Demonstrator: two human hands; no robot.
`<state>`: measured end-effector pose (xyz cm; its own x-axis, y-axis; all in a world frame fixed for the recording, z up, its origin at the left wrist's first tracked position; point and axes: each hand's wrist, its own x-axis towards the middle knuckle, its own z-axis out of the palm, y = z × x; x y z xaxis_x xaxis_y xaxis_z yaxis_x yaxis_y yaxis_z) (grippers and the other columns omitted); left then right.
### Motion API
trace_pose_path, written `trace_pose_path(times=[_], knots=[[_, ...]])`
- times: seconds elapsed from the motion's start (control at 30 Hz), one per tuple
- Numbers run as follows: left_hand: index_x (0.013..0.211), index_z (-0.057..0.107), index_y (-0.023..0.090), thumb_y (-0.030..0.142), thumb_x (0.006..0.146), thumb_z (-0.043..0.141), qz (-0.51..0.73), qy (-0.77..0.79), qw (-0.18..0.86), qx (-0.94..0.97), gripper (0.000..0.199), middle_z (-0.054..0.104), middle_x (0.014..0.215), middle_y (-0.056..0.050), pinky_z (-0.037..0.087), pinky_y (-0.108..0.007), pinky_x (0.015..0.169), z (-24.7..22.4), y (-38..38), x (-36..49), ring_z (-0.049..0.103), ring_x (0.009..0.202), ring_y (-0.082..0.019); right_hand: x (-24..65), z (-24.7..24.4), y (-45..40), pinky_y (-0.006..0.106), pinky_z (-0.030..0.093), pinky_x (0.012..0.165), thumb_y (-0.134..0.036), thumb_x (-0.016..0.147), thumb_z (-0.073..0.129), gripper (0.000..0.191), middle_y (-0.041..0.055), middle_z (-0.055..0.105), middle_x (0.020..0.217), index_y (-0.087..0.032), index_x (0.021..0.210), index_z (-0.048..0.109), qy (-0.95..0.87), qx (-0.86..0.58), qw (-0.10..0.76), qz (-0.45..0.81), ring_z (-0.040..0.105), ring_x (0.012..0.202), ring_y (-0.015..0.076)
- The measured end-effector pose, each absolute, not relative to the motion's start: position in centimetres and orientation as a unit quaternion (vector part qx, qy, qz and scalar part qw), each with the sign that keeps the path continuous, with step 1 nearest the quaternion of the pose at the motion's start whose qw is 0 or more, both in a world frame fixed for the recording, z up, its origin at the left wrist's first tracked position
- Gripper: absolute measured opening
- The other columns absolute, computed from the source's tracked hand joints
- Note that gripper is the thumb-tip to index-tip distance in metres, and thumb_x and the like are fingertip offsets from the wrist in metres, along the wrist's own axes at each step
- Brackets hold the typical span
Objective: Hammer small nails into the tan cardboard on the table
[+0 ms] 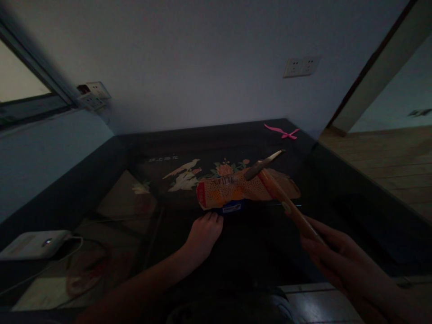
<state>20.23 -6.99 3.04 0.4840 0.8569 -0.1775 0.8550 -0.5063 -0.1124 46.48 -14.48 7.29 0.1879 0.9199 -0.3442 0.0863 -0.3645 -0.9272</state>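
- Pale wall stood behind a dark, shiny table, and the room was dim.
- Far left on the table lay a white box with a tiny light and a white cord.
- Past it, a plug socket sat low on the wall, near the corner.
- Next came a picture of a pale bird on the table top.
- Near the middle, the left hand rested on the table, its fingers folded in like a fist. It was just in front of the packet.
- That orange and red packet lay long and flat across the middle, with a blue box poking out from under its front edge.
- A hammer leaned over the packet's right part; I could not tell if its head touched it.
- Behind that lay a thin pink thing, below two more sockets.
- At the right, the right hand had its fingers wrapped around the hammer's handle.
- Farthest right was a wooden floor.
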Motion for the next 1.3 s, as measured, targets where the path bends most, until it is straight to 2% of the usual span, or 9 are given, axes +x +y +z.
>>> trace_pose_path(times=[0.1,0.17,0.3,0.47,0.63,0.77,0.87,1.03,1.3], knots=[[0.106,0.061,0.011,-0.001,0.087,0.046,0.085,-0.491,0.010,-0.867,0.027,0.068,0.101,-0.012,0.056,-0.035,0.075,3.0,-7.1,20.2,0.066,0.093,-0.024,46.1,7.5,-14.6,0.016,0.033,0.031,-0.047,0.072,0.075,0.062,-0.0066,0.045,0.054,-0.030,0.130,0.061,-0.379,-0.649,0.404,0.521,0.038,0.040,0.0089],[0.106,0.060,0.013,0.000,0.086,0.046,0.067,-0.491,0.018,-0.868,0.027,0.067,0.102,-0.012,0.056,-0.035,0.076,2.7,-7.2,19.9,0.066,0.093,-0.024,46.0,7.5,-14.6,0.014,0.030,0.030,-0.049,0.072,0.075,0.060,-0.0079,0.040,0.054,-0.030,0.128,0.062,-0.372,-0.654,0.404,0.520,0.033,0.039,0.0074],[0.106,0.061,0.016,0.002,0.086,0.048,0.022,-0.475,0.016,-0.879,0.027,0.067,0.103,-0.009,0.055,-0.035,0.077,2.0,-7.9,19.1,0.065,0.092,-0.023,45.8,7.2,-14.6,0.014,0.034,0.033,-0.050,0.072,0.075,0.055,-0.0063,0.045,0.060,-0.030,0.122,0.065,-0.363,-0.635,0.424,0.535,0.037,0.042,0.0069],[0.100,0.063,0.019,0.007,0.088,0.053,-0.095,-0.407,-0.027,-0.908,0.020,0.070,0.096,-0.004,0.055,-0.032,0.075,2.8,-9.1,18.2,0.067,0.084,-0.019,46.0,6.4,-13.9,0.014,0.025,0.026,-0.060,0.077,0.067,0.051,-0.0070,0.047,0.058,-0.025,0.114,0.064,-0.382,-0.575,0.426,0.585,0.031,0.033,0.0033],[0.096,0.065,0.019,0.014,0.089,0.053,-0.284,-0.361,-0.098,-0.883,0.014,0.071,0.092,-0.003,0.054,-0.028,0.074,5.8,-7.0,17.8,0.067,0.082,-0.015,45.8,5.8,-13.3,0.013,0.026,0.027,-0.052,0.084,0.065,0.040,-0.0080,0.048,0.060,-0.026,0.112,0.056,-0.392,-0.500,0.458,0.622,0.033,0.031,0.0022],[0.088,0.066,0.019,0.018,0.085,0.060,-0.385,-0.399,-0.154,-0.818,0.007,0.072,0.086,-0.002,0.055,-0.029,0.077,8.1,-2.5,18.4,0.067,0.079,-0.016,45.3,5.7,-13.2,0.017,0.039,0.036,-0.048,0.085,0.066,0.036,-0.0060,0.054,0.065,-0.026,0.111,0.054,-0.406,-0.421,0.473,0.659,0.046,0.039,0.0061],[0.083,0.067,0.017,0.018,0.082,0.064,-0.443,-0.411,-0.188,-0.774,0.003,0.072,0.083,-0.002,0.054,-0.029,0.076,8.7,0.9,19.6,0.067,0.078,-0.016,45.2,5.7,-13.4,0.017,0.039,0.040,-0.049,0.085,0.065,0.035,-0.0040,0.059,0.069,-0.026,0.109,0.054,-0.416,-0.440,0.476,0.638,0.048,0.043,0.0055],[0.083,0.066,0.017,0.015,0.080,0.065,-0.432,-0.412,-0.228,-0.769,0.005,0.072,0.084,-0.001,0.053,-0.030,0.079,7.7,4.0,21.4,0.067,0.082,-0.016,45.4,6.0,-13.9,0.014,0.022,0.032,-0.053,0.085,0.063,0.040,-0.0091,0.045,0.057,-0.025,0.113,0.054,-0.403,-0.493,0.453,0.624,0.028,0.034,0.0026],[0.087,0.066,0.016,0.013,0.081,0.062,-0.402,-0.390,-0.276,-0.781,0.007,0.072,0.085,-0.002,0.054,-0.027,0.076,5.8,4.4,21.8,0.068,0.081,-0.015,45.2,6.4,-13.3,0.014,0.022,0.033,-0.052,0.085,0.065,0.041,-0.0104,0.041,0.057,-0.025,0.113,0.054,-0.387,-0.517,0.451,0.617,0.023,0.035,0.0021]])
